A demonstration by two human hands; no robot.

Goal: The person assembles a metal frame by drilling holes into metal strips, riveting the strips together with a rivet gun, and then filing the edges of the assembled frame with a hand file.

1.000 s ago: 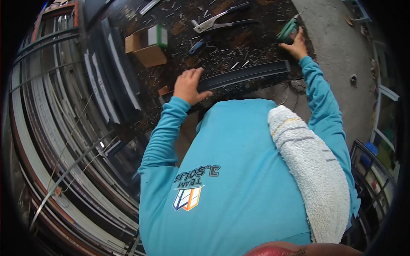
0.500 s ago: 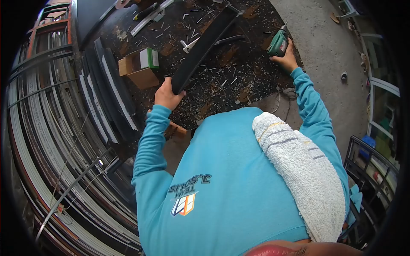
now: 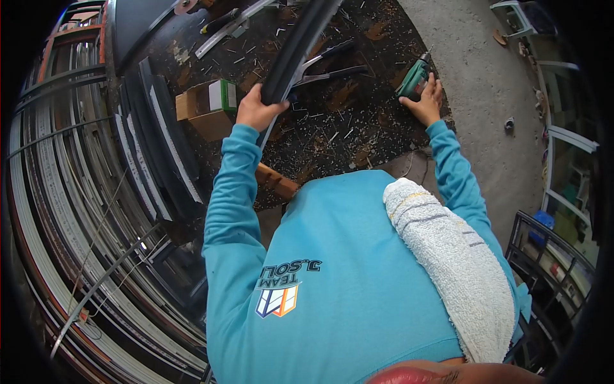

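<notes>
My left hand (image 3: 259, 110) is closed around a long black metal profile (image 3: 288, 61), which slants up and out of the top of the view. Beside the profile lies a hand tool with two dark-gripped handles (image 3: 332, 72); its head is partly hidden. At the table's right edge, a green power drill (image 3: 414, 78) lies with its bit pointing away from me. My right hand (image 3: 425, 104) is at the drill's near end, its fingers spread and the thumb close to the body of the drill.
An open cardboard box (image 3: 208, 115) with a green-and-white box (image 3: 222, 96) in it stands left of my hand. Metal shavings and small pins litter the dark table (image 3: 339, 144). More black profiles (image 3: 160, 128) lie at the left, near a rack of long bars (image 3: 70, 211).
My left hand has lifted and turned the profile, moving it up and away from me. My right hand's fingers have loosened and spread from the drill, which has hardly moved.
</notes>
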